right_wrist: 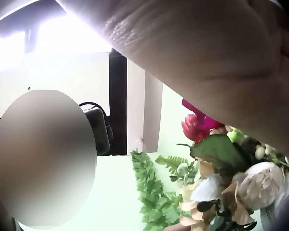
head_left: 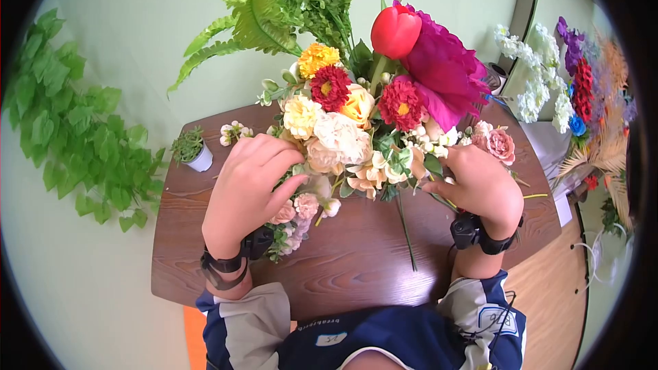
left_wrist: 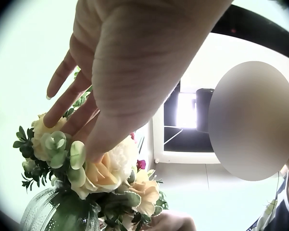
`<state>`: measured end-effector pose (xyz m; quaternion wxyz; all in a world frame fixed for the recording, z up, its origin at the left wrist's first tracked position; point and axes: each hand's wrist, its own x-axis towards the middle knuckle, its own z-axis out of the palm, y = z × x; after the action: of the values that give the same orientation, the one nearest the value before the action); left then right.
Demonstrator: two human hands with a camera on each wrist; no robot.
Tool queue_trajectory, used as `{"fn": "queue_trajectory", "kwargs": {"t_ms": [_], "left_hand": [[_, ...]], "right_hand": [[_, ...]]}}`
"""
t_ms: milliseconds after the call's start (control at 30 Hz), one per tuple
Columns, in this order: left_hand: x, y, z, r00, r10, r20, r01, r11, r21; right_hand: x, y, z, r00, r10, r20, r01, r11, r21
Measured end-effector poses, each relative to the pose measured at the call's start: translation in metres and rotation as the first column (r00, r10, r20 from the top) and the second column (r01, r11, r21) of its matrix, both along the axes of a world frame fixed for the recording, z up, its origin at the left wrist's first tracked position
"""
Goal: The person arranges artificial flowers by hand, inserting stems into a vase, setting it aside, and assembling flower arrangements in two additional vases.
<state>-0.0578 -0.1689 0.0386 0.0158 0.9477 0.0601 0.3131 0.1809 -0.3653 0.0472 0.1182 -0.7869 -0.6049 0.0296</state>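
Note:
A full arrangement of artificial flowers (head_left: 339, 137) stands on the table, with a red tulip (head_left: 395, 32) and a large magenta bloom (head_left: 445, 62) rising from it. Under the blooms, the left wrist view shows a ribbed clear glass vase (left_wrist: 41, 211). My left hand (head_left: 250, 181) rests at the arrangement's left side, its fingers loosely spread over cream roses and the thumb against a peach rose (left_wrist: 100, 174). On the other side, my right hand (head_left: 483, 181) reaches in beside small white berries (head_left: 428, 140), thumb low at the edge. Its fingertips are hidden, so I cannot tell whether they pinch anything.
Pink flowers (head_left: 298, 216) lie under my left wrist, and a dusty-pink rose (head_left: 500, 145) lies beyond my right hand. A small potted succulent (head_left: 195, 147) stands at the table's left edge. Green vines (head_left: 82, 123) hang at left; more flowers (head_left: 582, 96) stand at right.

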Motion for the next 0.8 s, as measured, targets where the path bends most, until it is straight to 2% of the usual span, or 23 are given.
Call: {"fn": "queue_trajectory", "kwargs": {"t_ms": [267, 333, 367, 433, 533, 600, 667, 800], "left_hand": [[0.002, 0.005, -0.007, 0.997, 0.002, -0.082, -0.002, 1.000, 0.006], [0.004, 0.006, -0.010, 0.998, -0.003, -0.069, 0.005, 0.999, 0.037], [0.005, 0.006, -0.010, 0.997, -0.006, -0.074, 0.009, 0.999, 0.035], [0.005, 0.007, -0.011, 0.995, 0.006, -0.097, -0.001, 0.999, 0.048], [0.006, 0.008, -0.012, 0.995, -0.028, -0.095, 0.030, 0.999, 0.014], [0.005, 0.008, -0.012, 0.995, -0.030, -0.096, 0.032, 0.999, 0.015], [0.004, 0.006, -0.009, 0.996, -0.026, -0.091, 0.028, 0.999, 0.020], [0.001, 0.007, -0.005, 0.997, 0.065, -0.050, -0.065, 0.998, 0.004]], "right_hand": [[0.010, 0.007, -0.004, 1.000, -0.003, 0.018, 0.004, 0.998, -0.070], [0.019, 0.011, -0.012, 0.997, 0.009, 0.071, -0.011, 0.999, 0.032], [0.024, 0.015, -0.018, 0.998, 0.006, 0.066, -0.008, 1.000, 0.030], [0.033, 0.021, -0.028, 0.993, 0.091, 0.072, -0.103, 0.977, 0.188], [0.030, 0.028, -0.025, 0.992, 0.124, -0.036, -0.119, 0.987, 0.109], [0.031, 0.034, -0.033, 0.989, 0.149, 0.014, -0.150, 0.979, 0.138], [0.022, 0.035, -0.031, 0.965, 0.256, -0.055, -0.213, 0.889, 0.406], [0.020, 0.034, -0.033, 0.977, 0.203, -0.069, -0.168, 0.925, 0.341]]}}
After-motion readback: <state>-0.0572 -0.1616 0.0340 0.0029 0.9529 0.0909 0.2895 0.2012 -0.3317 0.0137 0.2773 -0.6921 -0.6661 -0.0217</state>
